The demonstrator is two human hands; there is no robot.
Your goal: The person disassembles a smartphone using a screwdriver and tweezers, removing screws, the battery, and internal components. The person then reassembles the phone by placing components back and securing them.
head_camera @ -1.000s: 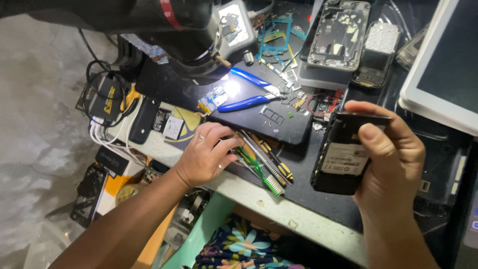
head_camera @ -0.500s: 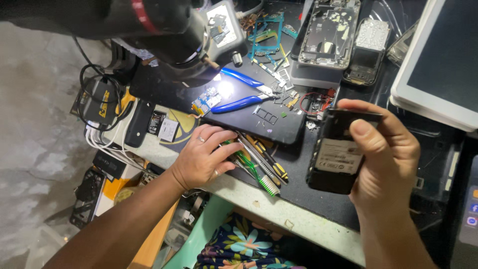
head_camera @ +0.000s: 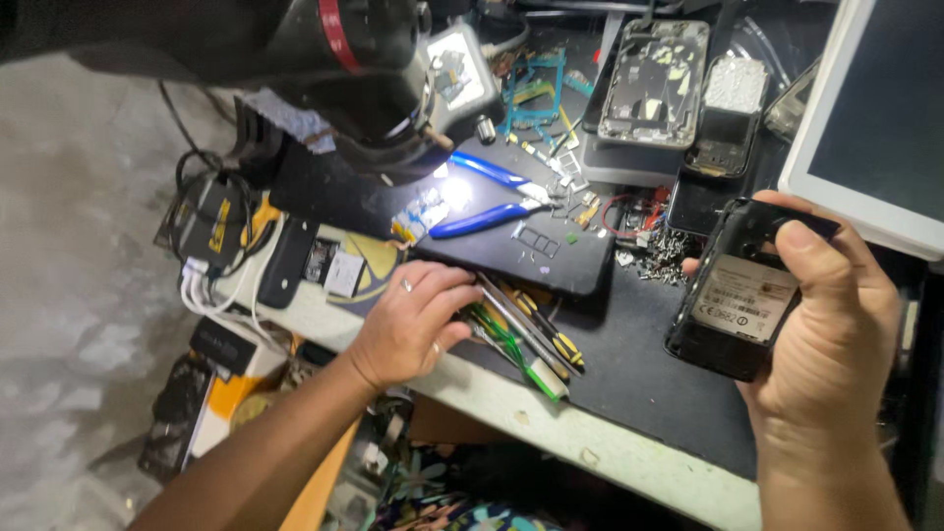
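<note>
Tool selection step: left hand [head_camera: 413, 320] curls over screwdrivers [head_camera: 526, 339], none lifted; right hand [head_camera: 821, 315] grips open phone [head_camera: 737, 305]. Next: pinch one.

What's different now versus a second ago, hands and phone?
Little has changed. The left hand stays on the screwdrivers at the bench edge, fingers curled slightly tighter over them. The right hand still holds the opened black phone, back facing up. The blue pliers have not moved.

Black opened phone [head_camera: 739, 303] tilted above mat; screwdrivers [head_camera: 526, 334] bunched at bench edge.
</note>
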